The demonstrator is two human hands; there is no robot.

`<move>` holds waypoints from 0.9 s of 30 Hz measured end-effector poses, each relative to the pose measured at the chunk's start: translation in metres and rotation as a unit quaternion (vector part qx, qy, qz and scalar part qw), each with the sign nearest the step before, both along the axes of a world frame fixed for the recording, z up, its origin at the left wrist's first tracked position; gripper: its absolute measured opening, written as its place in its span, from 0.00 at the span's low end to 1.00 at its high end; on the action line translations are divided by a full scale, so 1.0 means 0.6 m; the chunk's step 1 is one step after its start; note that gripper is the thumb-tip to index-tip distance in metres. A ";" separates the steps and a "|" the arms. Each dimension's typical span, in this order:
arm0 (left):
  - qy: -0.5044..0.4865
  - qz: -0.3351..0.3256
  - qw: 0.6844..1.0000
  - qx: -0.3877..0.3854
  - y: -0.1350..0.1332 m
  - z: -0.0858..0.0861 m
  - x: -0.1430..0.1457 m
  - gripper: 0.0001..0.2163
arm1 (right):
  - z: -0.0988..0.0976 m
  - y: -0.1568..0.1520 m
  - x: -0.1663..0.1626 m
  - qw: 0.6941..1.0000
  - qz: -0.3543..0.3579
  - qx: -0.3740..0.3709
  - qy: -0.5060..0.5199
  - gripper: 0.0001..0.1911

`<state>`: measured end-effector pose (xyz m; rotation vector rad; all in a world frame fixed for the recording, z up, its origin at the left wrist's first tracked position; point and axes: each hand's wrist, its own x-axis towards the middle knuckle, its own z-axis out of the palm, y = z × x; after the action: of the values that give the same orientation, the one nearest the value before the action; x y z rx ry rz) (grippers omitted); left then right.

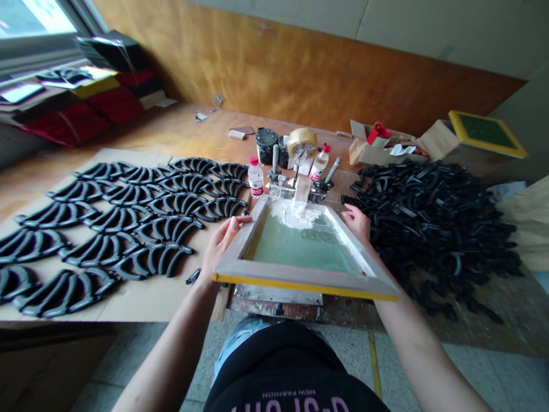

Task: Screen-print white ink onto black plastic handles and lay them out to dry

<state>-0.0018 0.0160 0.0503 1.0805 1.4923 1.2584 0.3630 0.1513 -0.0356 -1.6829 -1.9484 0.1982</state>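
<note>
Plywood is running along the far wall, and a wooden workbench [180, 134] is stretching beneath it, scuffed and stained with ink where I am working. I am looking down at a screen frame [295, 278], a rectangle of pale bare wood with a strip of yellow along its near rail and a taut, greenish, half-clear mesh [300, 249] filling it. Its long axis is running straight away from me toward the wall: the far end is sitting at the metal clamps [281, 184], and the near end is pointing at my waist and standing tilted up above a grey metal plate [278, 295] under it. White ink [295, 213] is lying in a thick, glossy smear across the far end of the mesh. My left hand [221, 243] is gripping the left rail about midway, fingers curled over its top edge. My right hand [357, 222] is clasping the right rail nearer the far corner, fingers bent over the wood, so the frame is sitting between both hands. To the left, curved black pieces [128, 229], smooth and crescent-shaped, are lying in tidy overlapping rows on a cardboard sheet [150, 297]. To the right, a loose black heap [433, 217] of similar parts is sprawling just beside my right hand. Behind the clamps a small bottle [256, 178] with a red cap, a black jar [266, 144] and a tape roll [302, 140] are standing close together.
</note>
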 end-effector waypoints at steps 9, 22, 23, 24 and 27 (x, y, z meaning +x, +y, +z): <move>0.038 -0.055 0.984 -0.164 -0.047 -0.165 -0.010 0.36 | 0.039 0.052 -0.199 0.981 0.158 0.033 -0.105 0.23; 0.088 -0.047 0.982 -0.161 -0.045 -0.208 -0.006 0.32 | 0.035 -0.045 -0.163 0.894 0.425 -0.038 -0.140 0.08; 0.082 -0.045 0.982 -0.163 -0.046 -0.207 -0.006 0.33 | 0.034 -0.042 -0.164 0.902 0.409 -0.034 -0.132 0.07; 0.076 -0.042 0.982 -0.167 -0.046 -0.205 -0.006 0.33 | 0.029 -0.041 -0.166 0.912 0.390 -0.023 -0.125 0.08; 0.063 -0.034 0.982 -0.174 -0.048 -0.198 -0.004 0.34 | 0.007 -0.055 -0.168 0.921 0.372 0.020 -0.111 0.13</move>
<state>-0.0041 -0.0127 -0.0683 0.9797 1.6812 0.8524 0.2624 0.1185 -0.0312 -0.8847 -2.6680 0.2480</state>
